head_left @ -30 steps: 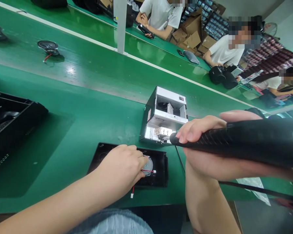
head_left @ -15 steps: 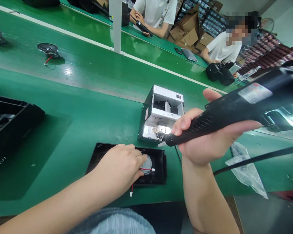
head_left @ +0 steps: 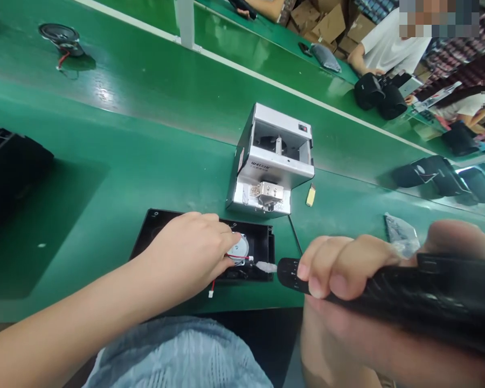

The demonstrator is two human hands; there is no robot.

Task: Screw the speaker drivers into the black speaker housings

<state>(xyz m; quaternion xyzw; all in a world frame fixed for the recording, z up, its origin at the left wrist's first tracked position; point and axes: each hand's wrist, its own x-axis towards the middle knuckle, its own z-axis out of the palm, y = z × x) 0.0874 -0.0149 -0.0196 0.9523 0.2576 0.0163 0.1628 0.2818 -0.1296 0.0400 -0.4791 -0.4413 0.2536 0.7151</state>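
My left hand [head_left: 200, 242] reaches over a shallow black plastic housing [head_left: 262, 236] and grips a round silver-backed speaker [head_left: 239, 250] lying in it. Red and dark wires with a white plug run across the speaker, and another white plug [head_left: 210, 294] hangs over the near side of the housing. In my right hand [head_left: 343, 267] is a black electric screwdriver [head_left: 289, 274], my fingers wrapped round its body. It lies nearly level, its pale tip [head_left: 265, 267] over the right part of the housing, close to the speaker. Whether the tip touches anything I cannot tell.
A silver and black screw feeder [head_left: 281, 161] stands behind the housing. A small yellow piece [head_left: 311, 195] and a plastic bag [head_left: 400, 231] lie to its right. A loose speaker [head_left: 60, 36] sits far left, a black case [head_left: 14, 172] nearer. A person [head_left: 392, 48] works across the table.
My right hand has turned the screwdriver from a raised slant to nearly level and brought its tip down from the screw feeder to the housing. My left hand stays on the speaker. The view has tilted down.
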